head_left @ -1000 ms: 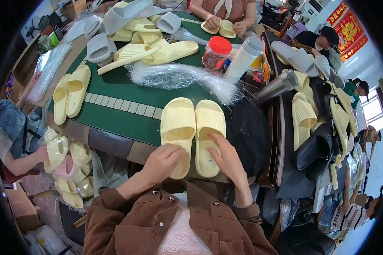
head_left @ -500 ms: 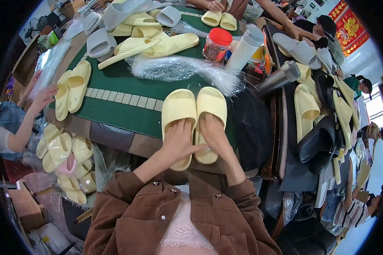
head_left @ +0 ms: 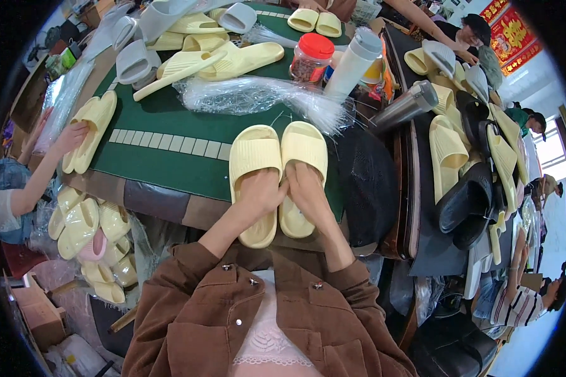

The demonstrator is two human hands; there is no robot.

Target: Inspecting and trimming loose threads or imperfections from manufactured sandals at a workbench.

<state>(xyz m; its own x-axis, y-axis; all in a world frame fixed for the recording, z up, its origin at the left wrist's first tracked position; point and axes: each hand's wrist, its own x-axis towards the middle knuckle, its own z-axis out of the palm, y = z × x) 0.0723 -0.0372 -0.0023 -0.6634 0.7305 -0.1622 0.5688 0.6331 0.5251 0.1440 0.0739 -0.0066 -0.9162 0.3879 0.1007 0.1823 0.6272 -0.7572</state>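
Note:
A pair of pale yellow slippers lies side by side before me, toes away from me, heels at the table's near edge. My left hand (head_left: 260, 190) reaches into the left yellow slipper (head_left: 254, 148), fingers hidden under its ribbed strap. Into the right yellow slipper (head_left: 305, 143) goes my right hand (head_left: 307, 193), its fingers also under the strap. Both hands are closed around the inner sides, meeting where the slippers touch. Just beyond the toes, thin clear strands (head_left: 279, 117) stick up. Farther off lies a bundle of clear plastic fasteners (head_left: 251, 94).
Loose yellow and grey slippers (head_left: 242, 60) pile up at the back, beside a red-lidded jar (head_left: 312, 58) and a white bottle (head_left: 355, 63). A steel tumbler (head_left: 404, 107) leans on the right. At left, a co-worker's hand (head_left: 73, 137) holds another pair; bagged slippers (head_left: 82, 227) hang below.
My left thumb has drawn in from across the right slipper to the gap between the pair. The co-worker's hand at left has moved onto the slippers there. The view has shifted slightly.

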